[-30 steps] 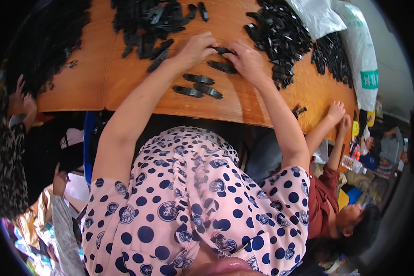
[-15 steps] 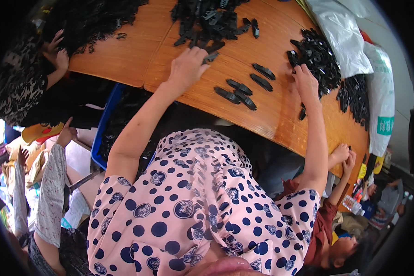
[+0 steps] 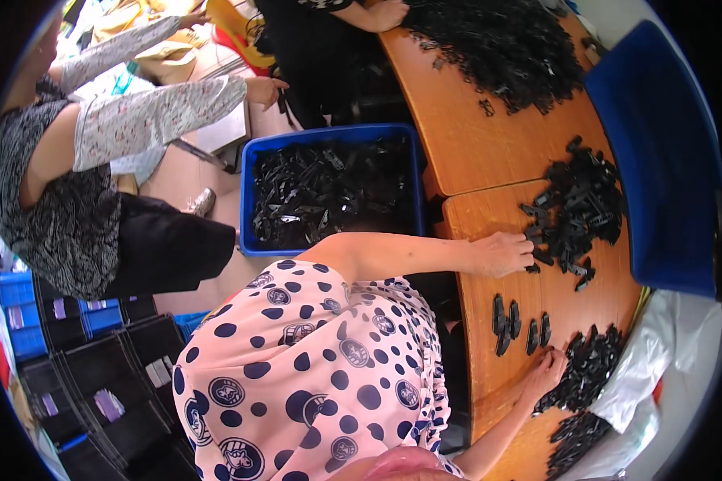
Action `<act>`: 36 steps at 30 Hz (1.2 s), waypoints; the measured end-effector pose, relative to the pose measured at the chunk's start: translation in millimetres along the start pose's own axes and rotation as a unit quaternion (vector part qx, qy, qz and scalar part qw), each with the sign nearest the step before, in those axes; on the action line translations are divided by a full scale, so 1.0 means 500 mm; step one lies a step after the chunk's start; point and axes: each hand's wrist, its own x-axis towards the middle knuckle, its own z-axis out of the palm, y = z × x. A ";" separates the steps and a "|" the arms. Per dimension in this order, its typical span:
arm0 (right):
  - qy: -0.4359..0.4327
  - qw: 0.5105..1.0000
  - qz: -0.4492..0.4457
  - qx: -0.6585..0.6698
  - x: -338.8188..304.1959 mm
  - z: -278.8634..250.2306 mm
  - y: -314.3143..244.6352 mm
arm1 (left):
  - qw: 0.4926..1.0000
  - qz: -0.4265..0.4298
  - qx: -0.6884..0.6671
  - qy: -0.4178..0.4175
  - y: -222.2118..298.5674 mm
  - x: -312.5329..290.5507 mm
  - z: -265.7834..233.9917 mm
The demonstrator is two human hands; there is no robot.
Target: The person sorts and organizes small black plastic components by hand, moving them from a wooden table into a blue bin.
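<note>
The left hand (image 3: pixel 501 255) reaches over the wooden table (image 3: pixel 490 381) to the near edge of a pile of black plastic pieces (image 3: pixel 582 212), its fingers curled down – whether they pinch a piece, I cannot tell. The right hand (image 3: pixel 544 371) sits at the edge of a second black pile (image 3: pixel 592 370), fingers bent in toward it, and its hold on any piece is likewise unclear. Between the two hands, on the bare wood, lie a cluster of three slim black pieces (image 3: pixel 514 319) and a side-by-side pair (image 3: pixel 545 329) just beside it. A blue tub (image 3: pixel 249 200) filled with black parts stands off the table's near edge, and a clear plastic bag (image 3: pixel 635 365) lies past the second pile.
</note>
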 end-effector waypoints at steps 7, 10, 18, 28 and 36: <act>0.013 0.994 0.092 0.053 0.010 0.007 0.058 | 0.999 0.026 0.018 -0.013 0.009 0.002 -0.002; -0.024 0.995 0.099 0.018 0.005 -0.010 0.091 | 1.000 -0.021 0.015 -0.016 0.016 0.000 -0.008; -0.151 0.973 0.088 -0.152 0.044 -0.035 0.052 | 0.998 -0.055 -0.025 -0.030 0.011 -0.002 0.025; 0.001 0.993 0.071 0.091 0.140 0.099 0.002 | 0.997 -0.074 -0.003 0.002 -0.006 0.031 -0.004; 0.055 0.983 0.165 0.061 0.056 0.040 -0.064 | 0.982 0.008 -0.115 -0.150 0.091 0.184 0.154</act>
